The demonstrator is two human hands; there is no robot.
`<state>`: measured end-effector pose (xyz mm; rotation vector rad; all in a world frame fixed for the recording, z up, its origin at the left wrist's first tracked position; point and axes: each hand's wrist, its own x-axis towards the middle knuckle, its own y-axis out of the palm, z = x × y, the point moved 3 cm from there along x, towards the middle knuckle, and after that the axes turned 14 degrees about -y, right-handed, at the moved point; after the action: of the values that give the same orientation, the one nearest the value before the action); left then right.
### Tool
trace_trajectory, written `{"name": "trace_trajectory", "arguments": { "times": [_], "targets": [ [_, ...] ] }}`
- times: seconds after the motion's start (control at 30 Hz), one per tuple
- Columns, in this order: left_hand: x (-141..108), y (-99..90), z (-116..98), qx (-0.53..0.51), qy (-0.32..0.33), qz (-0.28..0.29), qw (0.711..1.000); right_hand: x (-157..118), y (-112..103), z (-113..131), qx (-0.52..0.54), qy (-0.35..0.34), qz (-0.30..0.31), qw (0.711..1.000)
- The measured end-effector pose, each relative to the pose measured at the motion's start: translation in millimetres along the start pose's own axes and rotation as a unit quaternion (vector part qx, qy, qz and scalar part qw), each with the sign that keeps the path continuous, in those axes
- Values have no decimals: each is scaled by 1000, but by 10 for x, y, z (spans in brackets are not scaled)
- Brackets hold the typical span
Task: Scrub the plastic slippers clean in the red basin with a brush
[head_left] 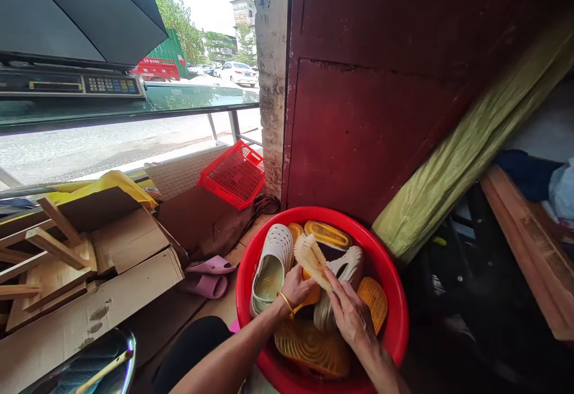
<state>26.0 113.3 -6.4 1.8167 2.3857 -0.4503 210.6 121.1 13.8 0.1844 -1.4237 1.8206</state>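
A large red tub point(398, 328) holds several shoes and slippers. My right hand point(352, 316) is closed round the near end of a pale bristled brush point(310, 260), which is tilted over the middle of the tub. Close to its left, my left hand point(296, 288), with a gold bangle at the wrist, grips a yellow slipper that the brush partly hides. A white clog point(271, 265) lies along the tub's left side. Beige slippers point(351, 265) sit behind and below the brush. Other yellow soles show at the back, at the right point(373, 301) and at the front point(311, 349).
Pink slippers point(213, 285) lie on the floor left of the tub. Further left are flattened cardboard point(130, 298) and a wooden stool point(58, 256). A red crate point(233, 174) leans by the pillar. Behind the tub stands a dark red door point(359, 131), with a greenish wrapped bundle point(448, 167) leaning beside it.
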Motion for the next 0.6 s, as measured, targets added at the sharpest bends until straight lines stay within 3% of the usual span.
{"name": "trace_trajectory", "arguments": {
  "times": [0.13,0.27,0.47,0.6],
  "targets": [
    [-50,8,-26,-24,-11,12,1000,-31,-6,-96,-29,-1,14,999],
    [-131,-16,-129,-142,-21,65,987,-74,23,-236,-10,5,-9,1000],
    [-191,-263,-377,-324,-53,78,941,-89,5,-391,36,93,-57,993],
    [-105,-340,-407,-466,-114,65,875,-43,23,-245,45,82,-73,993]
  ]
}}
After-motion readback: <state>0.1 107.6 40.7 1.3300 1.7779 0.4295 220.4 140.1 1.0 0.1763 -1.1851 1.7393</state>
